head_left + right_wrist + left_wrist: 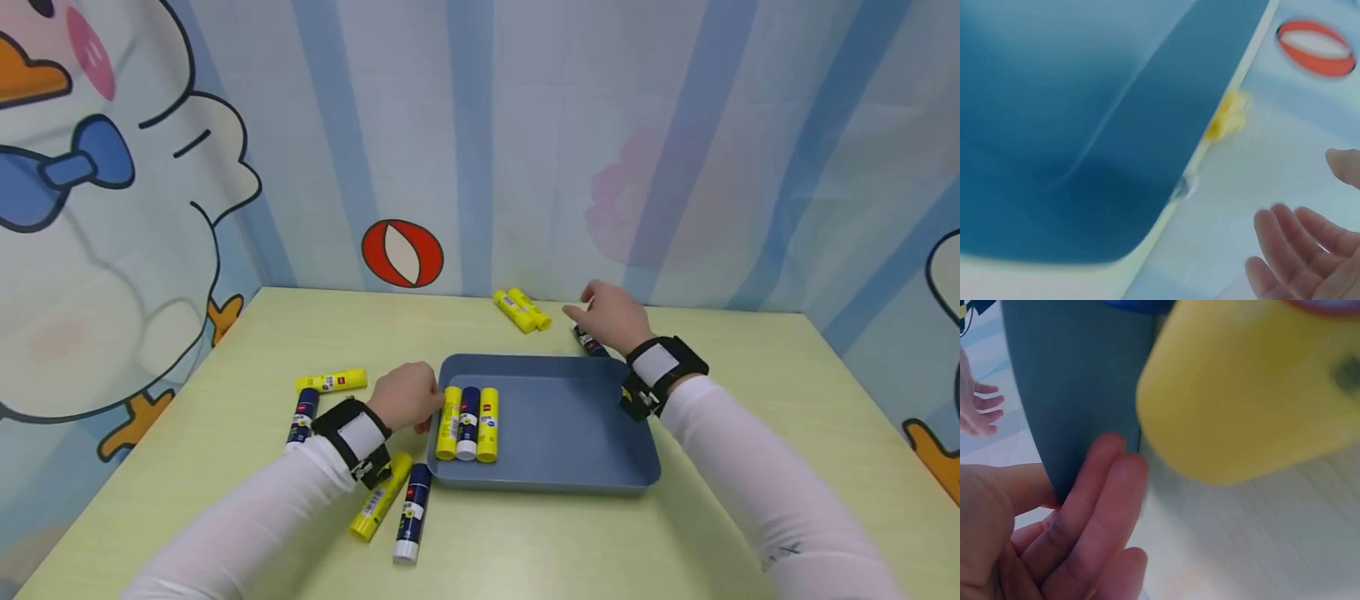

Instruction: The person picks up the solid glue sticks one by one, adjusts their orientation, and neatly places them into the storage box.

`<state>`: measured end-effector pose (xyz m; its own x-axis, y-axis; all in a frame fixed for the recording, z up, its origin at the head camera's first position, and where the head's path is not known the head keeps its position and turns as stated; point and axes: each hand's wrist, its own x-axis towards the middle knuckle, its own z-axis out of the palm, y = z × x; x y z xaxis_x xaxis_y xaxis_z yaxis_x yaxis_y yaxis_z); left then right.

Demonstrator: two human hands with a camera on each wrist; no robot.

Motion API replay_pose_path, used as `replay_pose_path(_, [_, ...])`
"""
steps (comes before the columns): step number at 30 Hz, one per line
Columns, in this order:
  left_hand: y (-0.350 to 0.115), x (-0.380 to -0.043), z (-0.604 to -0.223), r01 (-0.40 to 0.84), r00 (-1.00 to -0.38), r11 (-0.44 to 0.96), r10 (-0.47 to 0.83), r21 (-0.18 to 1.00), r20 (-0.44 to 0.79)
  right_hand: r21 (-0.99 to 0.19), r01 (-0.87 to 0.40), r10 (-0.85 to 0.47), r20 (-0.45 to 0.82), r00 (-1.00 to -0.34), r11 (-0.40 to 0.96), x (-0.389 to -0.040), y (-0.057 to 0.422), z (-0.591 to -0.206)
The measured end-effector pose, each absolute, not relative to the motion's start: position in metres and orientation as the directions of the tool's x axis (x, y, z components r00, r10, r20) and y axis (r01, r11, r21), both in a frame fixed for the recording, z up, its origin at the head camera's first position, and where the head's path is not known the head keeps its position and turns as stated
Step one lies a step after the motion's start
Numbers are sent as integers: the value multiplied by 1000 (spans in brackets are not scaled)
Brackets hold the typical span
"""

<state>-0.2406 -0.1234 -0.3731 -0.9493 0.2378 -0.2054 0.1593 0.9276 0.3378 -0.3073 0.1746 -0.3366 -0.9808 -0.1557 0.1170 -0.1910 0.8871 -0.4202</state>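
Note:
A blue-grey tray (566, 429) lies on the table. My left hand (407, 397) pinches its left wall, thumb on one side and fingers (1100, 506) on the other. Inside the tray, along the left, a yellow glue stick (448, 423), a dark blue one (467, 423) and another yellow one (487, 425) lie side by side. Beyond the tray's back right, my right hand (613, 321) hovers over a dark blue glue stick (589, 340), partly hiding it. In the right wrist view its fingers (1297, 253) are loosely spread, holding nothing.
Two yellow glue sticks (522, 309) lie near the back edge. Left of the tray are a yellow glue stick (332, 381) and a dark blue one (302, 415). Nearer the front lie another yellow one (381, 498) and a dark blue one (412, 512). A printed curtain (540, 150) hangs behind.

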Motion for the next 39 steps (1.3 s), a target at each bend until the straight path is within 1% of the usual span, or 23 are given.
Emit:
replay_pose_path(2, [-123, -241, -373, 156, -948, 929, 236, 336, -212, -391, -151, -114, 116, -987, 908, -311, 186, -341])
replay_pose_path(5, [-123, -240, -373, 158, -948, 929, 238, 336, -212, -374, -83, -72, 45, -996, 924, -315, 196, -346])
replay_pose_path(7, [-123, -240, -372, 158, -948, 928, 239, 338, -211, -364, -59, -68, -11, -998, 930, -319, 201, -352])
replay_pose_path(12, [-123, -241, -373, 152, -949, 929, 233, 337, -214, -328, -52, -104, -145, -984, 943, -333, 207, -368])
replay_pose_path(17, [-122, -242, -374, 149, -948, 931, 231, 335, -221, -257, -61, -122, -229, -966, 964, -341, 205, -377])
replay_pose_path(20, [-122, -243, -376, 154, -948, 931, 234, 332, -217, -217, -67, -117, -229, -966, 974, -339, 200, -377])
replay_pose_path(25, [-122, -245, -376, 157, -947, 932, 236, 326, -218, -195, -80, -114, -169, -979, 978, -333, 192, -373])
replay_pose_path(29, [-121, -245, -375, 147, -946, 933, 230, 329, -227, -224, -95, -125, -124, -984, 970, -333, 192, -375])
replay_pose_path(32, [-120, -245, -374, 136, -947, 934, 220, 329, -233, -274, -103, -135, -104, -985, 956, -338, 196, -380])
replay_pose_path(36, [-120, -244, -373, 129, -947, 936, 214, 329, -239, -379, -79, -128, -107, -986, 922, -343, 202, -383])
replay_pose_path(39, [-121, -244, -373, 127, -946, 936, 214, 329, -244, -460, -51, -117, -117, -986, 886, -341, 203, -377])
